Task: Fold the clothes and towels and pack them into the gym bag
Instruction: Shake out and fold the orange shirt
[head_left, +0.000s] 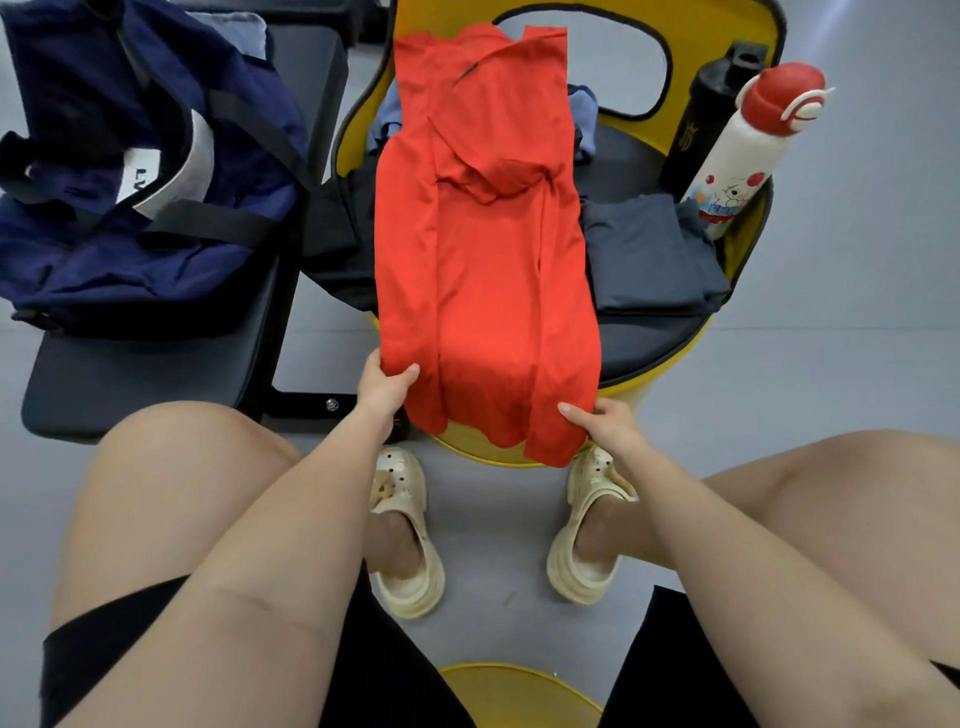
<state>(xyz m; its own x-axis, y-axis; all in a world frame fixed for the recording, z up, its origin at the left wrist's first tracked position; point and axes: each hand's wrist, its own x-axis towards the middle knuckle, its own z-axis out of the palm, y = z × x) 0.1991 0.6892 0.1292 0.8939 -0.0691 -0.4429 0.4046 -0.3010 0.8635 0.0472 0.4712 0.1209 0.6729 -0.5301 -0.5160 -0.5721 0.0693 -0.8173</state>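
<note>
While both hands, left hand and right hand, are pinching the half-folded orange long-sleeved hoodie's hem, the open navy fabric gym bag at ten o'clock is awaiting packing.

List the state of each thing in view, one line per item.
Orange hooded top: laid lengthwise on the yellow chair, sleeves folded in, hem gripped.
Left hand: pinching the hem's left corner.
Right hand: pinching the hem's right corner.
Navy gym bag: open, slumped on the black bench.
Grey garment: folded, on the chair seat.
White bottle: lid closed, leaning.
Black bottle: upright, capped.
</note>
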